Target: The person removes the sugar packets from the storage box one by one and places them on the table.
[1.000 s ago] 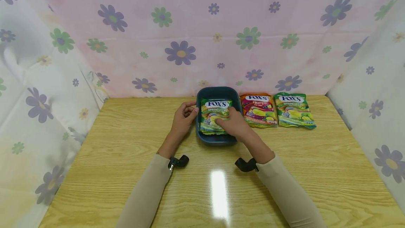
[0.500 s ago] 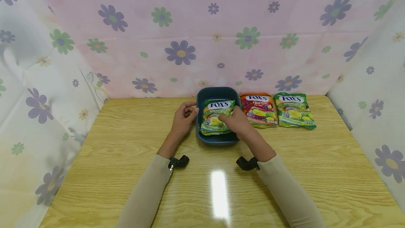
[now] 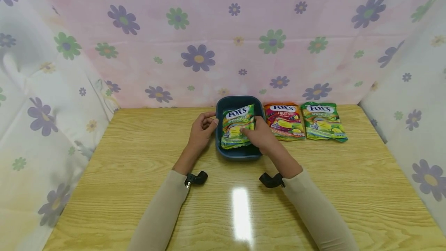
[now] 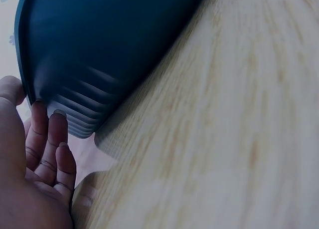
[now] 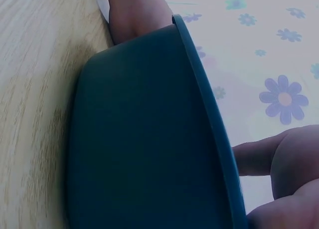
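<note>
A dark teal plastic tub (image 3: 242, 156) stands near the back of the table. Inside it, my right hand (image 3: 261, 136) grips a green Fox's candy bag (image 3: 240, 121) by its right side, thumb across the front. The bag leans, its upper edge slanting up to the right; another green bag edge peeks out beneath it. With thumb at the rim and fingertips against the outer wall, my left hand (image 3: 203, 128) holds the tub's left side. In the left wrist view the ribbed wall of the tub (image 4: 99, 49) shows beside those fingers. The tub wall hides the bag in the right wrist view.
Right of the tub lies a red Fox's fruits candy bag (image 3: 285, 123), close to its rim. Farther right is a second green Fox's bag (image 3: 324, 122). A flowered cloth (image 3: 240, 57) hangs behind the wooden table (image 3: 156, 142).
The green bag in my right hand first shifted slightly right, then its top swung up and it turned anticlockwise. My left hand has stayed at the tub's rim.
</note>
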